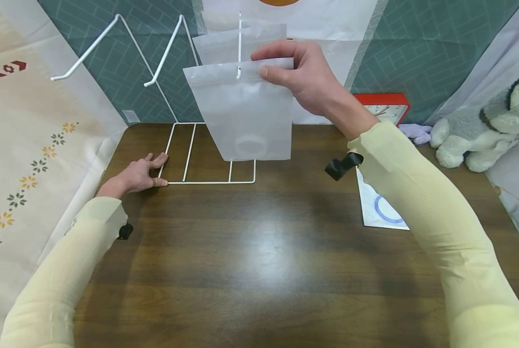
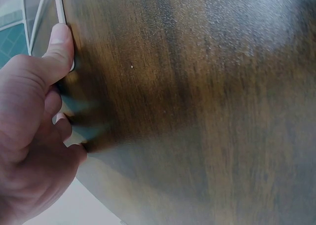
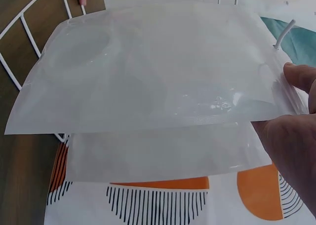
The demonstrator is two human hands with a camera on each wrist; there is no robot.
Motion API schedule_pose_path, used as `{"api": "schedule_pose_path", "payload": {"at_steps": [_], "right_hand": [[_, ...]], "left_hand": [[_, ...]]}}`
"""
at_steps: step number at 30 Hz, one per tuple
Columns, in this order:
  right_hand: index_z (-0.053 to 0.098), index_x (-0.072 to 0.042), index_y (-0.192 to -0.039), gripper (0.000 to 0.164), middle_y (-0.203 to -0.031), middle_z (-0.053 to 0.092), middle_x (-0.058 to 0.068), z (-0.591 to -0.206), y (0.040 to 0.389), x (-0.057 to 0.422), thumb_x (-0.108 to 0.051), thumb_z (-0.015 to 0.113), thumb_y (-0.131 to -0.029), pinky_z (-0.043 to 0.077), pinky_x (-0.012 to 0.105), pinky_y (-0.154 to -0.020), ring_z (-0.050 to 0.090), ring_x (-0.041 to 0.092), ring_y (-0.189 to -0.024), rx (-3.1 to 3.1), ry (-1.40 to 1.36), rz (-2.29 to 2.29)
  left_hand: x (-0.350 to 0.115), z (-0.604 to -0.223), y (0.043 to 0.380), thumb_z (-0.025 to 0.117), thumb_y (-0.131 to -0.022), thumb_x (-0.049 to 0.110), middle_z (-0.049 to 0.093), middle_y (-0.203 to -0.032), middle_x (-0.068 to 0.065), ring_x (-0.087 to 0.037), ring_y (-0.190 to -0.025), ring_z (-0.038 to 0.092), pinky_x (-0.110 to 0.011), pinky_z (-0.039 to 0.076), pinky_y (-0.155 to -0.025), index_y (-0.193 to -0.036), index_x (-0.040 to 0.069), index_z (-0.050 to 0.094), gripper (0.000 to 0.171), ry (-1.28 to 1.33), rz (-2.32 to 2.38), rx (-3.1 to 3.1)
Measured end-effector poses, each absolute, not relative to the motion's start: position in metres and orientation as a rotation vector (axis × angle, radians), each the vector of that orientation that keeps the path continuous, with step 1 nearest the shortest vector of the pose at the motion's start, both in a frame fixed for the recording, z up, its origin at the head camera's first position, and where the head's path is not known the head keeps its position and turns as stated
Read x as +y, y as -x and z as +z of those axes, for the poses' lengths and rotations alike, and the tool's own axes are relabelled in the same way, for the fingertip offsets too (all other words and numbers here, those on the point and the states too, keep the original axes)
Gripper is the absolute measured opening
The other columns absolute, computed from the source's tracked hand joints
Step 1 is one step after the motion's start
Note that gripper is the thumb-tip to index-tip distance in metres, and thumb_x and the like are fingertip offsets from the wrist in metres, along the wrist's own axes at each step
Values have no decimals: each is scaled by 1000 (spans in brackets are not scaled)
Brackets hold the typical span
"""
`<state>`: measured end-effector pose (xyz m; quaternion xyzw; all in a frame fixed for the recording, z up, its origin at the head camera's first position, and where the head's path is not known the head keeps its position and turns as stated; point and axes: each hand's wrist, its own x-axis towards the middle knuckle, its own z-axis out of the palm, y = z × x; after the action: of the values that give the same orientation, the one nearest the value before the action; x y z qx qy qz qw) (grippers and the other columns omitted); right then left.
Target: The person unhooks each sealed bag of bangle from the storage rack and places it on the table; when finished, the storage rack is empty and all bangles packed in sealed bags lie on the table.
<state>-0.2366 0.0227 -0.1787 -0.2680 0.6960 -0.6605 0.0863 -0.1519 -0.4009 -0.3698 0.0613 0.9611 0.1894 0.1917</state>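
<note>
"Pale yellow sleeves (image 1: pixel 442 217) come nearest, over the brown tabletop (image 1: pixel 268 270). What's the right hand (image 1: pixel 304 72) doing?"

"Pinching the top edge of a white packet (image 1: pixel 250 113) between thumb and fingers."

"Where is that packet?"

"On a prong of the white wire rack (image 1: pixel 207 183); the prong's tip pokes through it. A second packet (image 1: pixel 217 46) hangs just behind."

"And the left hand (image 1: pixel 139 175)?"

"Unclenched, thumb and fingers apart, touching the rack's front left corner."

"Anything else?"

"A blue-ringed packet (image 1: pixel 374 208), partly hidden by the right sleeve, near a red clock (image 1: pixel 380 99)."
</note>
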Motion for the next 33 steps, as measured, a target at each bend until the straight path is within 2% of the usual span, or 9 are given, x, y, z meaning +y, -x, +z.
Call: {"api": "schedule_pose_path", "payload": {"at_steps": [12,17,33], "right_hand": [[76,-7,-112,22,-121,64,6,-177,224,27,-2,72,-91,50,31,-86,62,26,-97,2116,846,-1919],[77,-8,-111,22,-120,65,7,-175,221,28,-2,71,-91,50,31,-86,63,27,-94,2088,836,-1935],[76,-2,-108,22,-119,63,14,-166,201,36,5,71,-88,52,32,-85,62,33,-93,1863,891,-2055]], "left_hand": [[-401,-369,152,75,-91,26,7,-152,-44,-71,-132,11,-73,13,-106,-156,1,19,90,-147,540,2690],[-401,-369,153,75,-92,25,6,-152,-44,-71,-131,10,-74,12,-106,-156,1,18,89,-147,546,2691],[-402,-370,154,76,-91,27,9,-153,-41,-68,-135,9,-73,11,-107,-156,1,20,89,-153,580,2695]]}}
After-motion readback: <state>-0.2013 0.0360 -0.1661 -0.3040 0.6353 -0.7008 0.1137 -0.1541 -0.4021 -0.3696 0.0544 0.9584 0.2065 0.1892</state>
